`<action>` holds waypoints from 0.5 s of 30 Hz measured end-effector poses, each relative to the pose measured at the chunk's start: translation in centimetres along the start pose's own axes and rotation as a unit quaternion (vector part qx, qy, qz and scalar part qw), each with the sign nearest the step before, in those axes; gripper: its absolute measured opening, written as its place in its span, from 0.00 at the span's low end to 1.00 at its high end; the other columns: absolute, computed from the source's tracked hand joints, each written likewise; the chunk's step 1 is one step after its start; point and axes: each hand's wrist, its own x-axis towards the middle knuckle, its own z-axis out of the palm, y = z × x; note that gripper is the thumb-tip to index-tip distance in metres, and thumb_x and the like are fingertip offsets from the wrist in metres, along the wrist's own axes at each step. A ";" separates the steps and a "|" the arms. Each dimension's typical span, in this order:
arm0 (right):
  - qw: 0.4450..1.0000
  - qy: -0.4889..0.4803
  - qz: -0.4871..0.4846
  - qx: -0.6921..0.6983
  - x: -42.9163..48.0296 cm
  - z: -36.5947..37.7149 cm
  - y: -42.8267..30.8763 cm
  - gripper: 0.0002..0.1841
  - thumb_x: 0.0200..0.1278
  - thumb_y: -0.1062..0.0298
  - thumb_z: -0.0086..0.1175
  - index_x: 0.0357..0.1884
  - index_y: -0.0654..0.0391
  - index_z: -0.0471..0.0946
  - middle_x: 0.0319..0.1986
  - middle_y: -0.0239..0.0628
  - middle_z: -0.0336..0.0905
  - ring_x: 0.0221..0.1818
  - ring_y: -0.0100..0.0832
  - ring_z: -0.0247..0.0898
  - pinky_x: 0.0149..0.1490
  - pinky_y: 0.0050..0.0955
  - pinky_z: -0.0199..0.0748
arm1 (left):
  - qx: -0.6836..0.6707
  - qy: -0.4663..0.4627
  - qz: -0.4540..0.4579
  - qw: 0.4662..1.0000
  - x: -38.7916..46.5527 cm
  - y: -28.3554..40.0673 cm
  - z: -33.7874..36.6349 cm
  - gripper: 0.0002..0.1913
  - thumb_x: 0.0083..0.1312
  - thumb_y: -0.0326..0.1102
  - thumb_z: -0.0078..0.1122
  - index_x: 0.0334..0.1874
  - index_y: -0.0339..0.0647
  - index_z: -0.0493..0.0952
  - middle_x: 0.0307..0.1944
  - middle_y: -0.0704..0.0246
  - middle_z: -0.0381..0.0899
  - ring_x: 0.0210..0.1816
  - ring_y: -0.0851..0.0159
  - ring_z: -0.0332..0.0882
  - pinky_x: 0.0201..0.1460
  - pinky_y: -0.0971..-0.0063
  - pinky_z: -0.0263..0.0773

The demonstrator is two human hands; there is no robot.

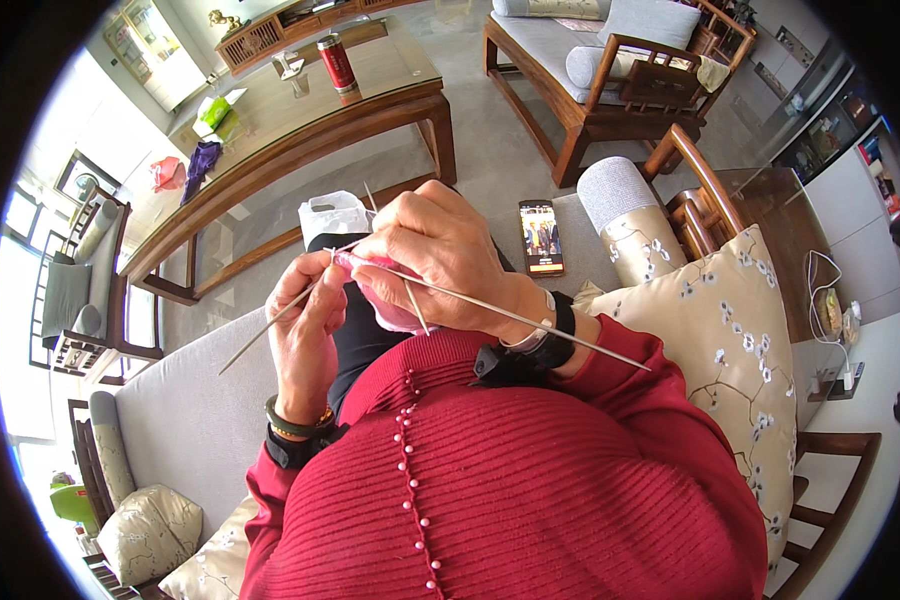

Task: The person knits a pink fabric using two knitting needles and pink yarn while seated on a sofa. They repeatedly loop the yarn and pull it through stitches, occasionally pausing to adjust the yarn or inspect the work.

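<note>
Pink knitting hangs between my two hands, just above my lap. My left hand pinches its upper edge, where a knitting needle slants down to the left. My right hand grips the work from the other side, its fingers curled close to the stitches. Under its palm a long knitting needle runs out past the wrist to the right. A third needle points down from the knitting, and another tip sticks up behind my right knuckles. The fingers hide part of the stitches.
A white plastic bag stands beyond my hands. On the grey sofa seat to the right lies a lit smartphone, near a bolster and a floral cushion. A glass-topped wooden table holds a red tumbler.
</note>
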 end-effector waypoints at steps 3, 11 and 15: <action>1.000 0.014 -0.006 0.010 -0.1 0.3 0.0 0.07 0.53 0.69 0.67 0.35 0.55 0.84 0.31 0.34 0.77 0.33 0.35 0.71 0.40 0.32 0.72 | -0.038 0.004 0.004 0.999 0.2 -0.2 -0.1 0.07 0.73 0.31 0.59 0.48 0.36 0.79 0.25 0.83 0.68 0.23 0.84 0.58 0.25 0.87 0.49; 0.999 0.004 -0.017 0.033 -0.3 0.8 0.1 0.07 0.52 0.71 0.66 0.31 0.55 0.79 0.30 0.35 0.76 0.32 0.38 0.71 0.38 0.34 0.70 | -0.043 -0.039 -0.019 0.998 0.2 -0.4 -0.5 0.07 0.73 0.29 0.58 0.47 0.36 0.81 0.26 0.81 0.71 0.23 0.83 0.58 0.25 0.87 0.51; 0.999 -0.004 0.007 0.041 -0.3 0.3 0.3 0.10 0.55 0.67 0.66 0.31 0.55 0.75 0.35 0.38 0.76 0.38 0.40 0.72 0.44 0.38 0.71 | -0.010 -0.006 -0.011 1.000 0.2 -0.4 -0.6 0.07 0.72 0.29 0.59 0.48 0.35 0.82 0.23 0.82 0.69 0.23 0.83 0.58 0.24 0.86 0.49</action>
